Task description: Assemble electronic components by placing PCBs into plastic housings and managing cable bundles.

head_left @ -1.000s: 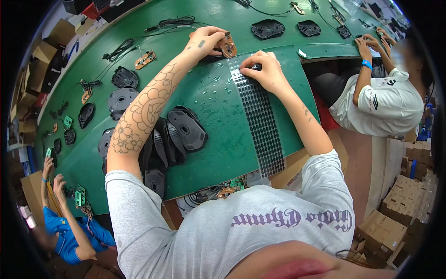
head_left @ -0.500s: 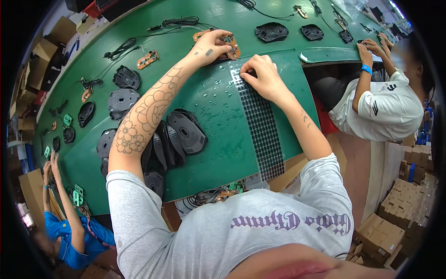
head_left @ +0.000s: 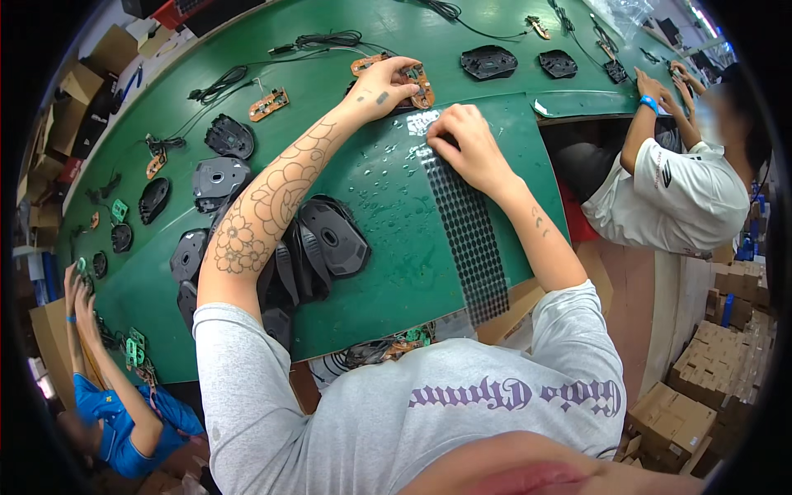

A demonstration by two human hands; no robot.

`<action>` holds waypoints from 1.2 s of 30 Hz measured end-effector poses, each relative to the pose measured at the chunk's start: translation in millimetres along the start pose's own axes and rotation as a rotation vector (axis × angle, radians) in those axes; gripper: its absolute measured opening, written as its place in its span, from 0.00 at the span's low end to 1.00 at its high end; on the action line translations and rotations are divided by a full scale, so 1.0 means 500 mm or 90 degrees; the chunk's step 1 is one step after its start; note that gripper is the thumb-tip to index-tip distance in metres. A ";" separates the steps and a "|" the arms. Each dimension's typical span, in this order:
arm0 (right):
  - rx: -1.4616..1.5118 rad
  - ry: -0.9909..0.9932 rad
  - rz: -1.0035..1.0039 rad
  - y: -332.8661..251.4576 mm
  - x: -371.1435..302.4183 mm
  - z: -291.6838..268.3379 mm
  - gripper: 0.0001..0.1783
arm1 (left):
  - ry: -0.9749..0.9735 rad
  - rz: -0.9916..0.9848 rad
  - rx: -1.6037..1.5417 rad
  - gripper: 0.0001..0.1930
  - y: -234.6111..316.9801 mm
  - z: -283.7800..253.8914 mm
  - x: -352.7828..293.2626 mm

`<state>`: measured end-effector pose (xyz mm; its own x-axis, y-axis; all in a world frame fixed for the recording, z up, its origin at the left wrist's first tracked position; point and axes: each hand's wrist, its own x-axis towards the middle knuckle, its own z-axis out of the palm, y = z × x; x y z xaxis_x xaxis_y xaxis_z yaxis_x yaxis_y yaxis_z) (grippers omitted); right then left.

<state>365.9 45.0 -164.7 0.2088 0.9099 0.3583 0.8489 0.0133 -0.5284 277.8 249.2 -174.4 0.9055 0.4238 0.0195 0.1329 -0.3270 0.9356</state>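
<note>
My left hand (head_left: 381, 89) is closed around an orange-brown circuit board (head_left: 423, 87) at the far middle of the table, its fingertips partly hidden. Just right of it, my right hand (head_left: 470, 147) has thumb and forefinger pinched together at the far end of a clear strip sheet of small black oval stickers (head_left: 469, 235). Whatever lies between those fingertips is too small to make out. The sheet runs toward me, past the near table edge. Beneath and beside my left forearm lie several black mouse shells (head_left: 332, 235), some nested together.
On the green table (head_left: 396, 272) are clear droplet-like specks, another circuit board (head_left: 269, 104), coiled black cables (head_left: 318, 40) and black mouse bases (head_left: 488, 62). Co-workers sit at left, in a blue shirt (head_left: 136, 429), and right, in a white shirt (head_left: 672, 194). Cardboard boxes (head_left: 709, 363) stand at lower right.
My right hand has shifted slightly over the sheet's far end, fingers still pinched. My left hand stays at the board. The left co-worker's hands have moved; the view has shifted a little.
</note>
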 end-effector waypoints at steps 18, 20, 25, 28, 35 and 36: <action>0.390 0.171 0.184 0.035 0.033 0.005 0.06 | -0.037 0.008 -0.033 0.22 0.017 0.005 -0.009; 0.521 0.226 0.209 0.056 0.048 0.002 0.07 | -0.060 0.020 -0.070 0.22 0.029 0.005 -0.011; 0.606 0.290 0.189 0.098 0.074 0.003 0.11 | -0.099 0.079 0.013 0.25 0.063 0.007 0.002; 0.604 0.292 0.182 0.101 0.074 -0.003 0.14 | -0.098 0.104 0.008 0.25 0.060 0.011 0.012; 0.576 0.271 0.170 0.119 0.080 -0.003 0.16 | -0.080 0.100 0.067 0.25 0.076 0.015 0.010; 0.578 0.271 0.169 0.120 0.082 -0.002 0.16 | -0.080 0.099 0.068 0.25 0.079 0.013 0.009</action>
<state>425.8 82.7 -181.1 0.6401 0.7098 0.2941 0.1018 0.3011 -0.9481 289.6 232.7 -139.4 0.9606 0.2553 0.1096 0.0242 -0.4700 0.8823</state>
